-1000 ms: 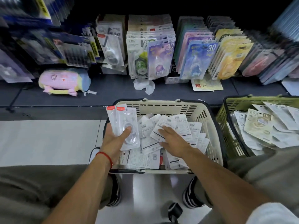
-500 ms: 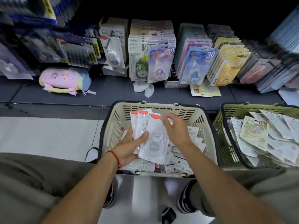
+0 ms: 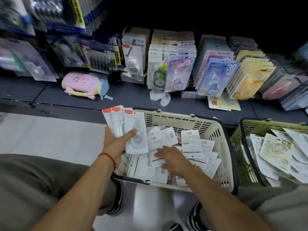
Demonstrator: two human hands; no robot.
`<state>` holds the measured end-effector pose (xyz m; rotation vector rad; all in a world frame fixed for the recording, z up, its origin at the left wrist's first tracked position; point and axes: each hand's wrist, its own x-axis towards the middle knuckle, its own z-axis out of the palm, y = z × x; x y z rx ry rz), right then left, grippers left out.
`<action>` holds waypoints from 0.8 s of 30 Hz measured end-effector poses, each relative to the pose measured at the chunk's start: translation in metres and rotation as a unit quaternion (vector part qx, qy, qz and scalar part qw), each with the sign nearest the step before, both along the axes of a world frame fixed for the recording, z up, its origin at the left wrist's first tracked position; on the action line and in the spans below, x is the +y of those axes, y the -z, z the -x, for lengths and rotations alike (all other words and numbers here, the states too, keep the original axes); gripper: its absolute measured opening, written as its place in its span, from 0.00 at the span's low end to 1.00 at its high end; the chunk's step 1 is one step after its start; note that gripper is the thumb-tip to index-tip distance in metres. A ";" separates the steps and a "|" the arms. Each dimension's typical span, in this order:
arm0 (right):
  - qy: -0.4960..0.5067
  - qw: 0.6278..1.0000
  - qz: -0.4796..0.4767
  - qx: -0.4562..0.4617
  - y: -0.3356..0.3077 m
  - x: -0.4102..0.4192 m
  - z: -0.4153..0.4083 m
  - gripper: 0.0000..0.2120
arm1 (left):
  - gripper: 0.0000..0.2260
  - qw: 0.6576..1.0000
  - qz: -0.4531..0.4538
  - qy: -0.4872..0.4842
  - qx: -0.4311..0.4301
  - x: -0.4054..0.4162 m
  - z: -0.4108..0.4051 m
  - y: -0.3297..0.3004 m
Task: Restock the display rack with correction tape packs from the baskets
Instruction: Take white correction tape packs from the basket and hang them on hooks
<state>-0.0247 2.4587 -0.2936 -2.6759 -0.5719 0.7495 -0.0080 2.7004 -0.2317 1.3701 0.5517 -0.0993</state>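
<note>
The floor (image 3: pixel 50 139) is pale and smooth, and a dark low shelf (image 3: pixel 133 95) runs along it under the display rack (image 3: pixel 175 64), where hanging packs stand in rows. A cream basket (image 3: pixel 216 135) sits on the floor before the shelf, a green basket (image 3: pixel 236 147) just beside it (both hold loose packs). The left hand (image 3: pixel 116 142) grips three correction tape packs (image 3: pixel 133 130) fanned above the cream basket's left edge. The right hand (image 3: pixel 173 159) lies flat, fingers straight, on the packs inside.
</note>
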 end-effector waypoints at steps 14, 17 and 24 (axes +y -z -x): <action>0.331 0.869 -0.337 -0.149 -0.157 -0.062 -0.039 0.21 | 0.35 0.983 0.017 0.116 -0.143 -0.058 0.002 -0.044; 0.331 0.868 -0.305 -0.207 -0.181 -0.049 -0.043 0.15 | 0.40 0.968 0.107 0.161 -0.160 -0.074 0.002 -0.061; 0.295 0.855 -0.285 -0.317 -0.226 -0.031 -0.058 0.08 | 0.47 0.952 0.151 0.197 -0.178 -0.087 -0.014 -0.111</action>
